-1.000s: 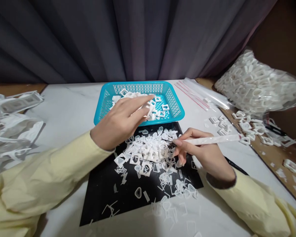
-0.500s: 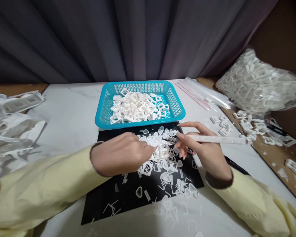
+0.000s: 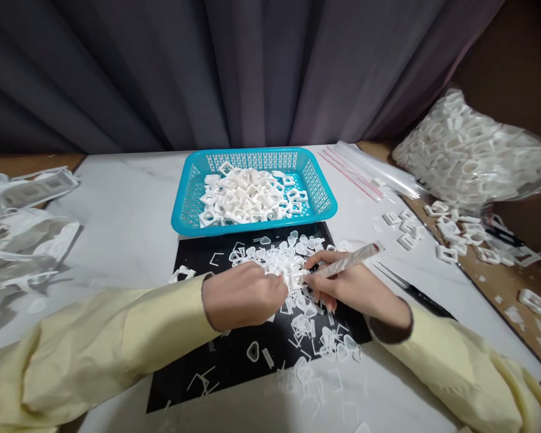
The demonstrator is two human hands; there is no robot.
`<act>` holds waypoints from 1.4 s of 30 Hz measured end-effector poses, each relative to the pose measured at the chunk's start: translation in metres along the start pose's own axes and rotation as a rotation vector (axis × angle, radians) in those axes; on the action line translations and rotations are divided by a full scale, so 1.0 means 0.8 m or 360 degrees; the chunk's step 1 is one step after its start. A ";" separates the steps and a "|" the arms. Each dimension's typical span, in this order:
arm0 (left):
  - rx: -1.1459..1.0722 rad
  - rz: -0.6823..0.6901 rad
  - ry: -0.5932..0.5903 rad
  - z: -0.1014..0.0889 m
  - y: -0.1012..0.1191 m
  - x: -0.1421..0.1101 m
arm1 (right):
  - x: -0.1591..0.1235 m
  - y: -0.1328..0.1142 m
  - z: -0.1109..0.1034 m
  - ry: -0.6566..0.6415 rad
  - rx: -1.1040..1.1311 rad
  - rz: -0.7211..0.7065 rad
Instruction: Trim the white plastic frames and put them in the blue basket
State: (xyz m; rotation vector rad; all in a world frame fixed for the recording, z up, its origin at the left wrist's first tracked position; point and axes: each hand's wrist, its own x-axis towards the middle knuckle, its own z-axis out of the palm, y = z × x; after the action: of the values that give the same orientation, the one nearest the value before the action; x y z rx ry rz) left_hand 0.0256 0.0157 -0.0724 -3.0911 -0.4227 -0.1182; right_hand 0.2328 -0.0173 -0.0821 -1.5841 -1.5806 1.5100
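My left hand (image 3: pixel 247 294) is closed, its thumb and fingertips at a small white plastic frame piece (image 3: pixel 296 280) over the heap. The fingers hide much of that grip. In my right hand (image 3: pixel 349 282) is a slim stick-like tool (image 3: pixel 354 258) with a whitish wrapped handle, gripped like a pen. Its lower end meets the frame piece; I cannot make out the tip. Around and beneath both hands, small white scraps (image 3: pixel 304 325) of rounded and angular shapes lie heaped on a black mat (image 3: pixel 193 373). Another white frame piece (image 3: pixel 183 274) rests at the mat's left edge.
Behind the mat stands a blue basket (image 3: pixel 180 207) of white frame pieces. Black-handled tweezers (image 3: pixel 417 293) lie at right. Farther right are a clear bag (image 3: pixel 469 150) full of white parts and loose pieces. White moulded sheets (image 3: pixel 31 240) are piled at left.
My right hand has moved left and down, bringing the tool to the frame piece. My left hand has shifted slightly right. The tweezers and the frame piece at left are now uncovered.
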 end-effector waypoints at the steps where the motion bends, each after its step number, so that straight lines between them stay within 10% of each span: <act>1: -0.0002 -0.0021 0.0007 0.002 0.001 0.001 | -0.001 -0.001 0.002 0.0022 -0.0038 -0.0025; 8: -0.0402 -0.0591 -0.0065 -0.004 0.001 0.007 | -0.024 -0.014 0.011 0.0243 -0.0380 -0.0470; 14: -0.0895 -0.0644 0.0210 -0.014 0.004 0.009 | -0.031 -0.013 0.013 0.0381 -0.0499 -0.0704; 26: -0.2369 -0.1101 -0.0345 -0.047 -0.018 0.016 | -0.036 -0.032 -0.001 0.0257 -0.0227 -0.0456; 42: -0.2602 -0.1158 -0.0190 -0.039 -0.019 0.015 | -0.032 -0.027 0.001 0.0278 0.0462 -0.0467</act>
State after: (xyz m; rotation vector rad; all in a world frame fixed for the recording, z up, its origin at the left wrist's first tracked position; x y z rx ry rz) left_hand 0.0311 0.0323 -0.0405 -3.9795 -2.5348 -0.4880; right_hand 0.2299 -0.0350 -0.0539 -1.2275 -1.3575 1.3327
